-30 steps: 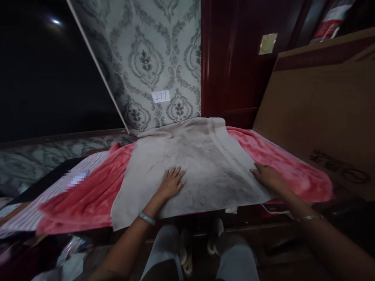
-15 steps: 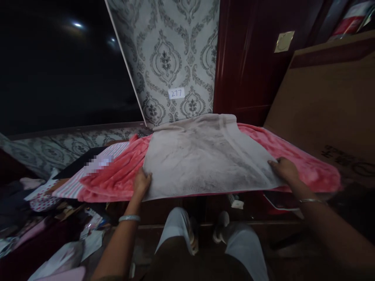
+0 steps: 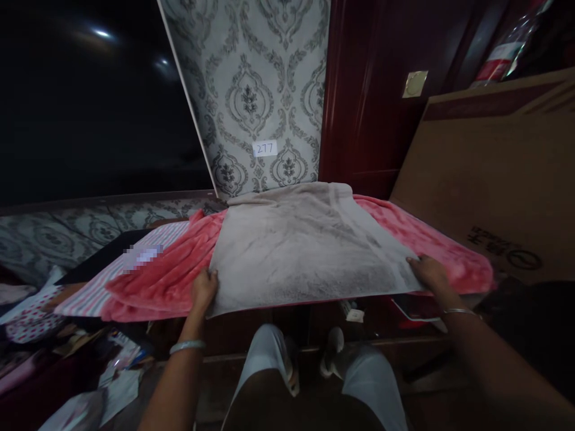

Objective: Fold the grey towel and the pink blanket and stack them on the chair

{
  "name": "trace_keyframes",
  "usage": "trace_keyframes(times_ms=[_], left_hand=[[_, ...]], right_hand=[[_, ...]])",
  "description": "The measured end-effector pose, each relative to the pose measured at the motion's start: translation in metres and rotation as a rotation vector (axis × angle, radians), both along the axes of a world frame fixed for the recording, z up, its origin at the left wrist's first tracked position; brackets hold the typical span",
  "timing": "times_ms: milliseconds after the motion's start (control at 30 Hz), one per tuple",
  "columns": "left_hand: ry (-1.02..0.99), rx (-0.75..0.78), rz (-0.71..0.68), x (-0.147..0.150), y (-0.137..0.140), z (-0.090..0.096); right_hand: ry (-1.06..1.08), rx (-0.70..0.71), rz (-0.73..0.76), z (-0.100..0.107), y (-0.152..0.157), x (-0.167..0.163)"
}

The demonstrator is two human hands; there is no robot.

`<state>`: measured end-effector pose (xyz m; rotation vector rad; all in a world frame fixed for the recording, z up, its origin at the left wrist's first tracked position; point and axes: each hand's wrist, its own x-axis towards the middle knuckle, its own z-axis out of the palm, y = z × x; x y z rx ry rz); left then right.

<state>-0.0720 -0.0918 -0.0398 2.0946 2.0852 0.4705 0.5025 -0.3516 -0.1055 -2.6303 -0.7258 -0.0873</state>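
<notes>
A grey plush cloth (image 3: 296,245) lies spread over a pink fleece blanket (image 3: 166,272), which shows on both sides of it. My left hand (image 3: 204,291) is closed on the cloth's near left corner, thumb on top. At the near right corner my right hand (image 3: 429,272) pinches the cloth in the same way. Between the two hands the near edge runs fairly straight, while the far edge has a few soft folds. The fingers under the cloth are hidden.
Beneath the blanket's left end is a striped cloth (image 3: 85,296). A big dark screen (image 3: 99,108) stands behind left, a cardboard box (image 3: 485,173) at right with a bottle (image 3: 498,60) above it. Clutter (image 3: 121,353) fills the lower left. A numbered label (image 3: 265,148) is on the wallpaper.
The view has shifted slightly, so most things appear a little further left. Both hands keep hold of the cloth's near corners, and the cloth looks much the same.
</notes>
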Motion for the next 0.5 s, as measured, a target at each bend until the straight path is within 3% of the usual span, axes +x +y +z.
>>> trace_keyframes(times_ms=[267,500], left_hand=[[-0.02,0.002,0.018,-0.003,0.004,-0.004],[-0.129,0.08,-0.101,-0.018,0.052,-0.008]], right_hand=[[0.026,-0.1,-0.012,0.007,0.002,-0.006],[0.091,-0.049,0.06,0.031,0.018,0.009]])
